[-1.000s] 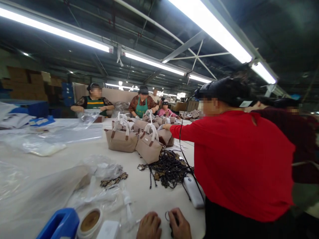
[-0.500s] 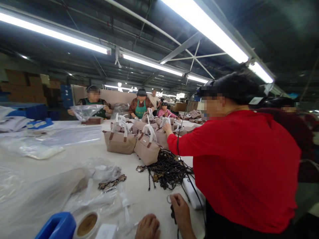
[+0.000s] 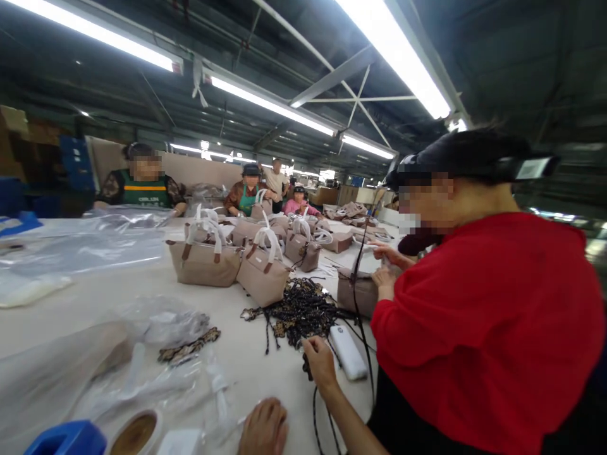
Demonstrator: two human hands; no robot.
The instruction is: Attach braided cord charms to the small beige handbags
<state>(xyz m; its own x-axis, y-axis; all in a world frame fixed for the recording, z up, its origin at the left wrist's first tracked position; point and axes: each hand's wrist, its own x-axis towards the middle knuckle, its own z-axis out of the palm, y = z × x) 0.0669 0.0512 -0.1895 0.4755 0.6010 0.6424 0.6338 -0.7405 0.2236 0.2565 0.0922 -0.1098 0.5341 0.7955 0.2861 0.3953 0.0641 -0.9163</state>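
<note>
My right hand (image 3: 320, 363) pinches a black cord strap (image 3: 307, 368) by its metal ring end, and the braided cord hangs down below the wrist. It is beside a tangled heap of black and patterned cord straps (image 3: 303, 309). My left hand (image 3: 263, 426) rests back up on the table, with its fingers lying side by side; its underside is hidden. A thin white strip shows by its left edge, and I cannot tell whether the hand touches it. Beyond the heap stand beige handbags (image 3: 265, 272) with white-wrapped handles.
A co-worker in a red top (image 3: 488, 316) stands close on the right, hands on a bag (image 3: 358, 291). A white power bank-like block (image 3: 348, 352) lies near my right hand. Plastic bags (image 3: 161, 322), a tape roll (image 3: 135, 436) and a blue object (image 3: 66, 439) lie left. Several people sit opposite.
My view has shifted to the right. My right hand has reached forward toward the heap, still pinching the strap. The co-worker in red has drawn a bag closer and works with both hands on it.
</note>
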